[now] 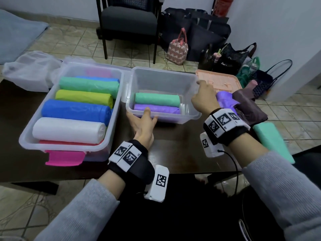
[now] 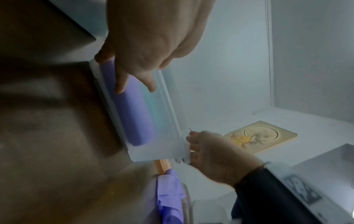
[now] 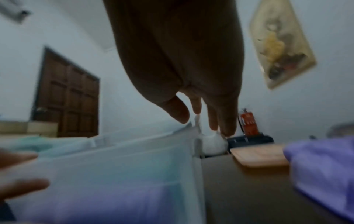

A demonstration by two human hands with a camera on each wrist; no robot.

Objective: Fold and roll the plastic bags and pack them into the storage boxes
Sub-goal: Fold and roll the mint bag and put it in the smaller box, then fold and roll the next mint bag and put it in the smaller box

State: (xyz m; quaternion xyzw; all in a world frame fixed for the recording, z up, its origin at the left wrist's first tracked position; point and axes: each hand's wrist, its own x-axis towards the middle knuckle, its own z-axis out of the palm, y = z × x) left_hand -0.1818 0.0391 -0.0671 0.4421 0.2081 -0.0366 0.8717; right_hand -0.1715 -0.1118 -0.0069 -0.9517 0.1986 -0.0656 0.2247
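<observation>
A small clear storage box (image 1: pixel 173 117) stands mid-table with a green roll (image 1: pixel 157 100) and a purple roll (image 1: pixel 163 109) lying inside. My left hand (image 1: pixel 149 116) grips its near rim, thumb over the edge and fingers against the front wall; the left wrist view shows this hand (image 2: pixel 134 81) on the box (image 2: pixel 166 136) over the purple roll (image 2: pixel 134 115). My right hand (image 1: pixel 202 94) pinches the box's far right corner, and the right wrist view shows the hand (image 3: pixel 201 121) with the rim between thumb and fingers. A larger clear box (image 1: pixel 73 148) on the left is filled with several coloured rolls.
Loose bags lie at the right: a crumpled purple bag (image 1: pixel 224 98), a brown bag (image 1: pixel 250 106) and a folded green bag (image 1: pixel 272 141). A peach lid (image 1: pixel 218 79) sits behind them. A white bag pile (image 1: pixel 29 70) is at the far left. A chair and handbags stand beyond the table.
</observation>
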